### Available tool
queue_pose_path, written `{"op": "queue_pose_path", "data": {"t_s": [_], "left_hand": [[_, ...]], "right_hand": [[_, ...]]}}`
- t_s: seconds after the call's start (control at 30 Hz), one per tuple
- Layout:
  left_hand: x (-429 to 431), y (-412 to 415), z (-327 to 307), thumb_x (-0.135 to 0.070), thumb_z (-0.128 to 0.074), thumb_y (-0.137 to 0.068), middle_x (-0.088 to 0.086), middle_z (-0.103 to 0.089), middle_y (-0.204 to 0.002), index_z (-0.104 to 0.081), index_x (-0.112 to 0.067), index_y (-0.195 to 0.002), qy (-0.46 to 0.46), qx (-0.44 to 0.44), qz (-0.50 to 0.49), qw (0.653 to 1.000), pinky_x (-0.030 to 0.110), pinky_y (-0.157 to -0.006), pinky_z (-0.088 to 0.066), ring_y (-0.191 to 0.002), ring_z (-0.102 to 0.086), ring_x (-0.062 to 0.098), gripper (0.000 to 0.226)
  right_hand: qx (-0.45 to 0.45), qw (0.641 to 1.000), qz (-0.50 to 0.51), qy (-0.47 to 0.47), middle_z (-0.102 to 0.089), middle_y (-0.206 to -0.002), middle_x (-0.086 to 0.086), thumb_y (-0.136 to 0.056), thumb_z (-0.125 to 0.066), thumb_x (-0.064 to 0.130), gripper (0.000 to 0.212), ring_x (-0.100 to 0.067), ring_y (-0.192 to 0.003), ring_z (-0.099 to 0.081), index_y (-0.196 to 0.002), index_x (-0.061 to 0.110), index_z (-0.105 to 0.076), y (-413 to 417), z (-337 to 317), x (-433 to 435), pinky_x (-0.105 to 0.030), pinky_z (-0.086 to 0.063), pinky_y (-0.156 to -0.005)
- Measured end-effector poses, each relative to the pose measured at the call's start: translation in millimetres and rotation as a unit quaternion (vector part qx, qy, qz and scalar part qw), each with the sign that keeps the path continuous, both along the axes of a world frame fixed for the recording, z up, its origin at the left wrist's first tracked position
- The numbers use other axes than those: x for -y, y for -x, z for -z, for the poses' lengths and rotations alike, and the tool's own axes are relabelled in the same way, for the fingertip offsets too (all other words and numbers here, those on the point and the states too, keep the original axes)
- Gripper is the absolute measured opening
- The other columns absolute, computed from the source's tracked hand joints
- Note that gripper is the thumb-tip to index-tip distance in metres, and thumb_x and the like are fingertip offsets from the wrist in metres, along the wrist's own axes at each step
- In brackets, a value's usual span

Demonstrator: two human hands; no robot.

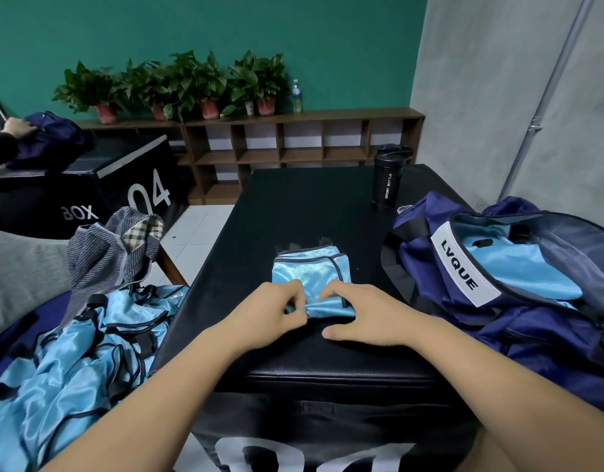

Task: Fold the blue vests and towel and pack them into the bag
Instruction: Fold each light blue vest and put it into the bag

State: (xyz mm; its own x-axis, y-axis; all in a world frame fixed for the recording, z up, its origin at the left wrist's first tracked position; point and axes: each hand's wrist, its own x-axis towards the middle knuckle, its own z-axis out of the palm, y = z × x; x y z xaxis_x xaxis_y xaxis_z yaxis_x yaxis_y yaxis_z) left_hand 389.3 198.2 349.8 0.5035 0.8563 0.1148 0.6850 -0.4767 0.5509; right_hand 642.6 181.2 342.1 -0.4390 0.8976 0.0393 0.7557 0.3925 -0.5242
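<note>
Head view: your left grip [276, 315] and right grip [358, 313] both pinch the near hem of the part-folded blue vest [311, 270] lying on the black padded box [294, 206], apparently to turn it over small enough for the open navy bag [498, 321] just beside it.

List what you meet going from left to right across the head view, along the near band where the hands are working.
Pile of unfolded blue vests → left hand → right hand → navy bag. The folded vest that both hands hold overlaps them, so it is left out.
</note>
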Motion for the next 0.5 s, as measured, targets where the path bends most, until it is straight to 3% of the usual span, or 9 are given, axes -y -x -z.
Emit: {"op": "queue_pose_path", "data": {"t_s": [0.07, 0.17, 0.27, 0.37, 0.5], "left_hand": [[0.5, 2.3, -2.7, -0.029, -0.067, -0.094, -0.003, -0.065, -0.078, -0.055, -0.025, -0.087, 0.016, 0.04, -0.013, 0.999, 0.036, -0.06, -0.046, -0.058, -0.044, 0.009, 0.015], [2.7, 1.5, -3.9, -0.025, -0.063, -0.1, -0.007, -0.061, -0.074, -0.054, -0.024, -0.09, 0.033, 0.079, -0.03, 0.996, 0.031, -0.061, -0.04, -0.058, -0.04, 0.008, 0.014], [6.1, -1.4, -6.2, -0.034, -0.063, -0.104, -0.008, -0.067, -0.09, -0.059, -0.026, -0.1, 0.052, 0.16, -0.059, 0.984, 0.031, -0.074, -0.044, -0.073, -0.052, 0.009, 0.01], [5.0, 1.6, -7.9, -0.051, -0.066, -0.101, -0.013, -0.072, -0.11, -0.061, -0.034, -0.116, 0.078, 0.212, -0.08, 0.971, 0.037, -0.092, -0.051, -0.099, -0.067, 0.013, 0.024], [0.8, 4.4, -1.3, -0.053, -0.073, -0.096, -0.004, -0.079, -0.106, -0.065, -0.038, -0.115, 0.135, 0.27, -0.108, 0.947, 0.049, -0.097, -0.059, -0.103, -0.076, 0.018, 0.026]], "right_hand": [[-0.029, 0.999, 0.025, -0.018, -0.065, -0.089, 0.006, -0.084, -0.075, 0.054, 0.034, -0.018, -0.079, -0.059, -0.106, 0.035, -0.057, -5.7, 1.3, -3.7, -0.042, -0.053, -0.081], [-0.094, 0.992, 0.066, -0.048, -0.056, -0.075, 0.001, -0.095, -0.067, 0.049, 0.03, -0.012, -0.067, -0.047, -0.087, 0.024, -0.052, -8.7, 7.6, -10.9, -0.041, -0.046, -0.07], [-0.154, 0.98, 0.108, -0.06, -0.04, -0.066, 0.005, -0.101, -0.062, 0.047, 0.041, -0.007, -0.064, -0.036, -0.08, 0.018, -0.044, -7.1, 9.3, -16.5, -0.039, -0.034, -0.063], [-0.206, 0.966, 0.148, -0.058, -0.035, -0.062, 0.012, -0.103, -0.064, 0.042, 0.047, -0.005, -0.06, -0.032, -0.076, 0.017, -0.036, -7.2, 6.0, -18.6, -0.033, -0.027, -0.058], [-0.216, 0.954, 0.194, -0.072, -0.033, -0.063, 0.01, -0.104, -0.064, 0.035, 0.046, -0.007, -0.058, -0.03, -0.075, 0.016, -0.034, -7.3, 0.4, -19.4, -0.028, -0.025, -0.054]]}}
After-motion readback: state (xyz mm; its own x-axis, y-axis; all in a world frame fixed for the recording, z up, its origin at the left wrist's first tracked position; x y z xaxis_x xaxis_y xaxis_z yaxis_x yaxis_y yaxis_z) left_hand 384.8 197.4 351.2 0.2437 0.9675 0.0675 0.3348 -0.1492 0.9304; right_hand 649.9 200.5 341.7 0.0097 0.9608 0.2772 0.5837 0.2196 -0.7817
